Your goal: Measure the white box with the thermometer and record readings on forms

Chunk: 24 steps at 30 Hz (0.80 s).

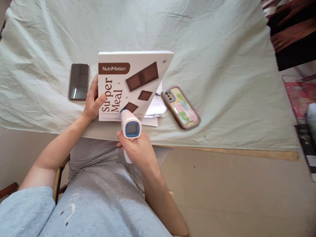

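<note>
My left hand (93, 103) grips the left side of a white box (113, 89) printed "NutriMotion Super Meal" with brown chocolate pieces. The thumb lies on the front; the other fingers go behind it. Wrapped round the handle of a white and blue infrared thermometer (132, 129) is my right hand (138, 148). The thermometer's nose points at the lower part of the box, and its small grey screen faces me. Whether nose and box touch, I cannot tell. White papers (155, 108) lie partly hidden behind the box's right side, with what looks like a pen tip on them.
A dark phone (79, 81) lies left of the box on the pale cloth-covered table (217, 65). To the right is a phone in a colourful cartoon case (182, 107). Another person's hands (293, 36) rest at the far upper right. The table's front edge runs before my lap.
</note>
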Each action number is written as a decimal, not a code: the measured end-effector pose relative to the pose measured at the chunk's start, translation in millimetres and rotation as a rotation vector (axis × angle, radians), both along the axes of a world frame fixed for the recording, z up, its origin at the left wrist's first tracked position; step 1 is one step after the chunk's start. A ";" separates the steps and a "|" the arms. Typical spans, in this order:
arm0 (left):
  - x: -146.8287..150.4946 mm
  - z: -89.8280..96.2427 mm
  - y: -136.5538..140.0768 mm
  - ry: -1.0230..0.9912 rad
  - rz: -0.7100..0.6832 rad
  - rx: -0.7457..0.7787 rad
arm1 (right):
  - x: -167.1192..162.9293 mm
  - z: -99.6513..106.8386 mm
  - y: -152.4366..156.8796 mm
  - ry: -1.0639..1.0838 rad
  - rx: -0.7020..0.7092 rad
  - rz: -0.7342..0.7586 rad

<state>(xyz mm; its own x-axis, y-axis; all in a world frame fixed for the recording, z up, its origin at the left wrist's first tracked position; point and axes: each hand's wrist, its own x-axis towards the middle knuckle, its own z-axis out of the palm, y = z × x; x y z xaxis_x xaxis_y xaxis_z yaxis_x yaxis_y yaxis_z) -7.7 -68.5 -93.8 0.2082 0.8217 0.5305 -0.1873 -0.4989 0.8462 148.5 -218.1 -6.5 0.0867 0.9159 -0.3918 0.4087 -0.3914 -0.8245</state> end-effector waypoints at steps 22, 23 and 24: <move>2.9 0.7 -2.1 0.016 0.071 -0.096 | -0.1 -1.0 -2.1 -0.001 0.004 -0.008; 2.8 0.4 -1.7 0.015 0.072 -0.099 | 0.2 -1.1 -2.3 0.002 0.003 -0.011; 2.7 -0.1 -1.3 0.011 0.070 -0.102 | 0.6 -1.0 -2.4 0.002 0.001 -0.011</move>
<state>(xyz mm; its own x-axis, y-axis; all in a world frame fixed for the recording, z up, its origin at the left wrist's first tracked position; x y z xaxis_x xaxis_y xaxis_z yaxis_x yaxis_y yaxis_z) -5.0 -69.8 -93.9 0.1538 0.8842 0.4411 -0.1457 -0.4212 0.8952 149.1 -220.4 -7.5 0.0961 0.9153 -0.3911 0.4023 -0.3951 -0.8259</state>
